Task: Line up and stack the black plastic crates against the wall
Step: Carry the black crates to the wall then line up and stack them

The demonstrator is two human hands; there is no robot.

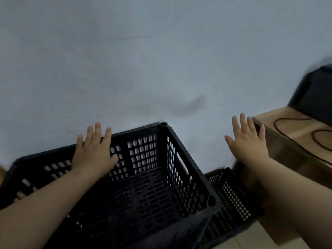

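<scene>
Crate rim (138, 130) under left hand (93, 156)

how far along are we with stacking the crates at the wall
Done: one big black crate stands at the wall; whether it sits flush is hard to tell. In hand: nothing is gripped. The left hand is open over the crate's far rim, and the right hand is open in the air. Left: a lower crate beside it looks not yet stacked.
</scene>
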